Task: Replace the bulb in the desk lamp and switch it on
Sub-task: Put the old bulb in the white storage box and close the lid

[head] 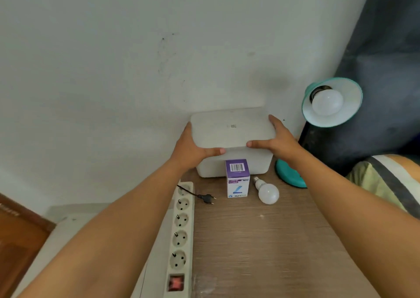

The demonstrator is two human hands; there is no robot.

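Observation:
A teal desk lamp [334,115] stands at the back right of the wooden table, its shade tilted toward me with a white bulb [327,102] screwed in. Its teal base [288,175] rests on the table. A loose white bulb [268,192] lies in front, beside an upright purple-and-white bulb box [237,179]. A white lidded box [231,136] sits against the wall. My left hand [193,148] grips its left side and my right hand [278,140] its right side, thumbs along the lid's front edge. The black plug [208,198] lies unplugged.
A white power strip [180,236] with several sockets and a red switch [176,283] runs along the table's left edge. The bare wooden table [261,252] stretches toward me. A dark cushion [386,81] and a striped cloth [391,179] are at the right.

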